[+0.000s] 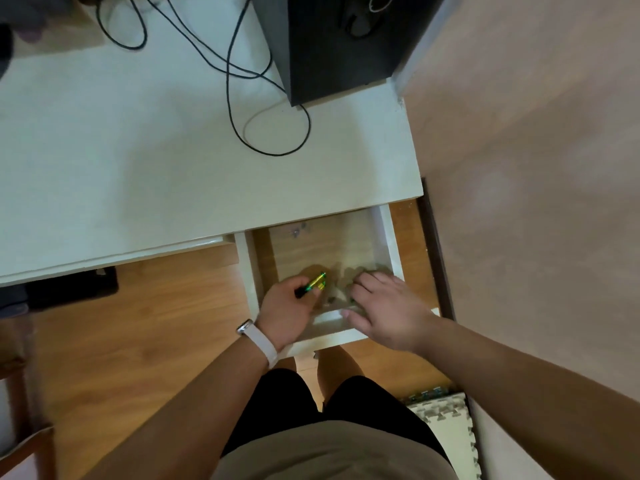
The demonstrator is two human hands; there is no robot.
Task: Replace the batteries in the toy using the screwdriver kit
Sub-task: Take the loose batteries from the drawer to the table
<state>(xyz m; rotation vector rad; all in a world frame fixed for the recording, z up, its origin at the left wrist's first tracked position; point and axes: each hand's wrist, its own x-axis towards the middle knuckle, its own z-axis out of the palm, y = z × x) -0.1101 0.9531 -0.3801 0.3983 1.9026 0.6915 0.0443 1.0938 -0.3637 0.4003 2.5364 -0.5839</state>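
Both of my hands reach into an open white drawer (390, 240) under the desk. My left hand (287, 308), with a white watch on its wrist, grips green-and-yellow batteries (316, 282) that stick out past its fingers. To the right of it, my right hand (384, 303) lies palm down at the drawer's front right corner, its fingertips on small dark items that I cannot make out. Neither the toy nor the screwdriver kit is in sight.
A white desk (138, 161) carries black cables (242, 81) and a black box (339, 43) at the back. A few small screws (298, 230) lie deep in the drawer. A wall (536, 168) stands close on the right, wooden floor below, a foam mat (446, 424) at my feet.
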